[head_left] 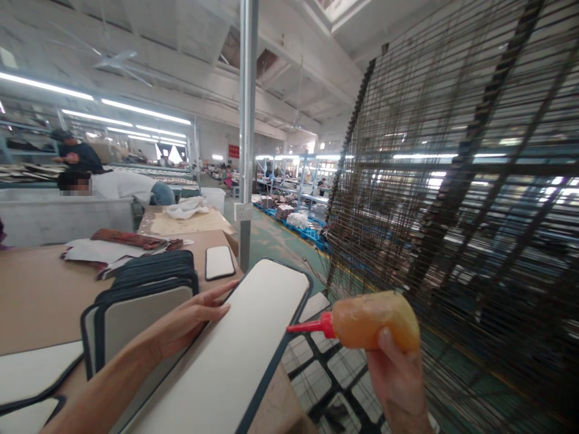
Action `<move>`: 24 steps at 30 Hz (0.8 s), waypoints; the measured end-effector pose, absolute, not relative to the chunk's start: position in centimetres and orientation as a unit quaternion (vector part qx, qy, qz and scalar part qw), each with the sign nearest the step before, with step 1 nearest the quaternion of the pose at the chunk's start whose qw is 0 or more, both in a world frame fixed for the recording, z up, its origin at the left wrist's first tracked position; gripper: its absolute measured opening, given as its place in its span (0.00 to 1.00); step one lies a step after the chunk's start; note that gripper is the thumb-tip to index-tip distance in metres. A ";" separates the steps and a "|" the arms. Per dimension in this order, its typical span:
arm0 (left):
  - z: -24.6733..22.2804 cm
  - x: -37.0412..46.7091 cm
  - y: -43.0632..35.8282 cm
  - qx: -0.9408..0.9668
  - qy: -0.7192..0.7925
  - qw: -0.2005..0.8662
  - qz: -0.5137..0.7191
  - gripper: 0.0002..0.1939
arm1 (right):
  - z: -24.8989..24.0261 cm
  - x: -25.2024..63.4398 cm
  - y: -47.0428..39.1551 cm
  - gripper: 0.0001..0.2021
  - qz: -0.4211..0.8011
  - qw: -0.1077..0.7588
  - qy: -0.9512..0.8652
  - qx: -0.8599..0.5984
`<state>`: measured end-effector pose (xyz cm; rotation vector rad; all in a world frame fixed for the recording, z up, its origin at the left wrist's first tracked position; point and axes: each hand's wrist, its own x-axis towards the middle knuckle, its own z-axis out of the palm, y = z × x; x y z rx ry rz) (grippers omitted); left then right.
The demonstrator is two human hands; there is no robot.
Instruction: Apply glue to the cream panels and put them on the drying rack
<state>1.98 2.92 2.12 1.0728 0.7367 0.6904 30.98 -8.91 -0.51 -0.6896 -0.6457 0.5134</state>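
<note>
My left hand grips the left edge of a long white panel with rounded corners and a dark border. The thumb lies on the panel's face, and the other fingers pass behind its edge. In my right hand is a squeeze bottle of amber liquid, probably glue, lying nearly level. Its red nozzle points left, with the tip at the panel's right dark border; whether it touches I cannot tell. Behind my left forearm stands a stack of similar dark-edged panels.
A small white panel lies on the brown table, near scraps of material. A metal post rises beyond it. Tall wire racks fill the right side. Dark-edged pieces rest on a wire rack below the bottle. Two people are at the left.
</note>
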 end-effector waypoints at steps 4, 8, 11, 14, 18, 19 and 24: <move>1.8 2.0 3.3 0.488 0.333 0.740 0.321 0.44 | -0.7 30.6 -9.0 0.24 0.262 0.850 -0.310 -0.335; 1.4 2.0 3.9 0.481 0.340 0.736 0.333 0.45 | -0.8 30.3 -9.1 0.25 0.281 0.852 -0.292 -0.332; 1.4 2.3 4.2 0.473 0.352 0.732 0.340 0.47 | -0.7 30.1 -9.0 0.24 0.282 0.860 -0.279 -0.321; 1.7 2.7 4.4 0.462 0.362 0.732 0.347 0.50 | -0.5 29.7 -9.1 0.23 0.283 0.864 -0.266 -0.321; 2.0 3.2 4.5 0.453 0.360 0.736 0.352 0.50 | -0.3 29.3 -9.3 0.19 0.303 0.860 -0.260 -0.319; 2.0 3.3 4.7 0.450 0.362 0.735 0.354 0.50 | -0.3 29.2 -9.3 0.18 0.308 0.858 -0.261 -0.317; 2.2 3.7 5.4 0.442 0.368 0.736 0.357 0.50 | -0.9 29.1 -9.5 0.18 0.328 0.850 -0.266 -0.315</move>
